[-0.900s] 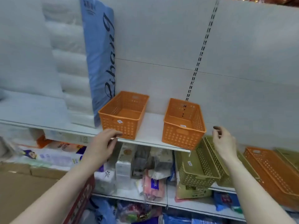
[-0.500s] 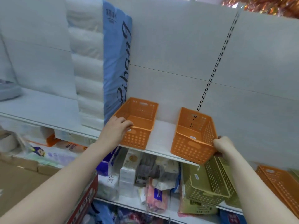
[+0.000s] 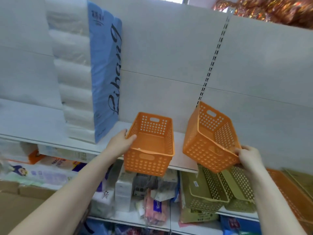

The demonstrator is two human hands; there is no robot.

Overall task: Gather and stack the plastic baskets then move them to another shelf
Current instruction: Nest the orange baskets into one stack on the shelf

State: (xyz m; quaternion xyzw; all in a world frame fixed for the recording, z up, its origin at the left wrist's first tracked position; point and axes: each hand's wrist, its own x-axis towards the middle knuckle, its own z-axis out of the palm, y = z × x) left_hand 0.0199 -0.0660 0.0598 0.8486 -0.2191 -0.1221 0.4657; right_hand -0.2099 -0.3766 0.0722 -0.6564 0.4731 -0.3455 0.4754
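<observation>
Two orange perforated plastic baskets are at the front of the white upper shelf (image 3: 179, 160). My left hand (image 3: 121, 143) grips the left rim of the left orange basket (image 3: 149, 145), which is pulled partly past the shelf edge. My right hand (image 3: 249, 157) holds the near right corner of the right orange basket (image 3: 210, 138), lifted and tilted to the left, its open side facing me. The baskets are apart, a hand's width between them.
A tall blue-and-white pack of paper rolls (image 3: 88, 73) stands on the shelf left of the baskets. Below sit olive-green baskets (image 3: 218, 190), more orange baskets (image 3: 291, 194) at right, and packaged goods (image 3: 135, 192).
Both hands went from reaching to gripping the baskets. The left basket has slid toward the shelf edge; the right basket has been lifted and tipped leftward.
</observation>
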